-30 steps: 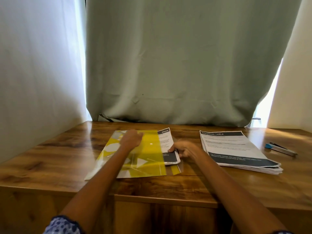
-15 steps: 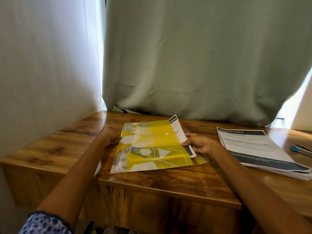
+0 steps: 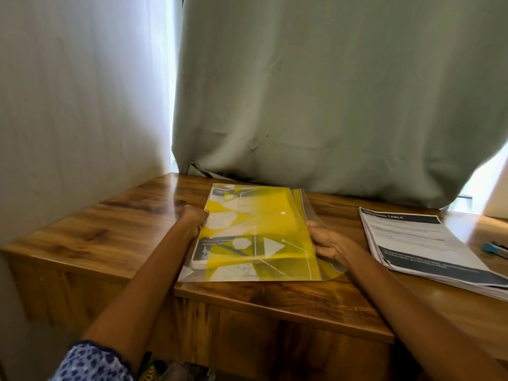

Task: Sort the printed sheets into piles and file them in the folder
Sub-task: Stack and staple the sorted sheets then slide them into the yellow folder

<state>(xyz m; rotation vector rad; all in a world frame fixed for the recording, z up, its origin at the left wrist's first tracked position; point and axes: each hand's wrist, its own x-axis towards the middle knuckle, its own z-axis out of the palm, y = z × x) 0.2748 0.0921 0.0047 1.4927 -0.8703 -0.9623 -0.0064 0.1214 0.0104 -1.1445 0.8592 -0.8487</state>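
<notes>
The yellow folder (image 3: 258,235) is gripped at both side edges by the left hand (image 3: 193,218) and right hand (image 3: 327,243); it looks thin, bendy and slippery.

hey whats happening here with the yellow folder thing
A person is filing printed sheets at a wooden desk. Both hands hold the translucent yellow folder by its side edges: the left hand grips the left edge, the right hand the right. Printed sheets show through its cover. A stack of printed sheets lies to the right on the desk, not yet filed, with a blue-tipped object beyond it.
</notes>
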